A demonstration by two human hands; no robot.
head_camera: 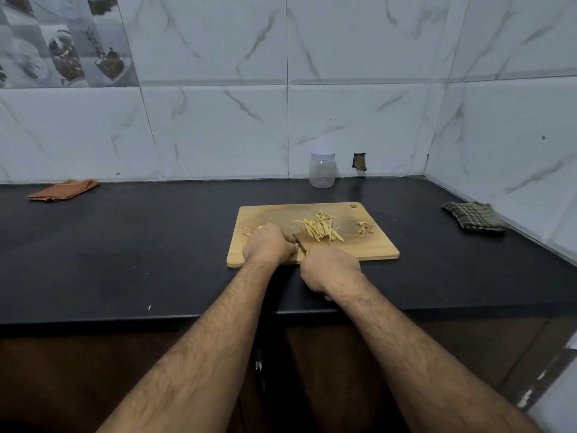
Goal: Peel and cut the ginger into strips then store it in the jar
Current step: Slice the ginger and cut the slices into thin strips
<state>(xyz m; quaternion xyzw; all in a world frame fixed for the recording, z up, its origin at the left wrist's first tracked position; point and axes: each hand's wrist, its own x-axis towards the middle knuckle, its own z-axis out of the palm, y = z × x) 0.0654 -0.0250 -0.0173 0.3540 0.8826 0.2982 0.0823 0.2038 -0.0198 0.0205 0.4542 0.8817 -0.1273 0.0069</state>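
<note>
A rectangular light wooden cutting board [368,250] lies on the black stone bench [125,245], and everything else is placed from it. Near the board's middle, toward its far edge, sits a loose pile of pale yellow ginger strips [321,228]. Small heaps of brownish ginger peel [365,229] lie by the board's right side, and a few more scraps by its left side, just beyond the left hand [268,245]. That hand rests knuckles-up on the board's near left part, its fingers curled down over something hidden beneath them; I cannot tell what they hold. The right hand [331,271] sits at the board's near edge, its fingers wrapped around the handle of a small knife [300,243], whose thin blade angles up and left between the two hands. Behind the board, against the marbled white tile wall, stands a clear plastic jar with a white lid [322,168], lid on. Far left of the board lies a folded orange cloth [64,189]; to its right lies a folded dark checked cloth [474,217].
</note>
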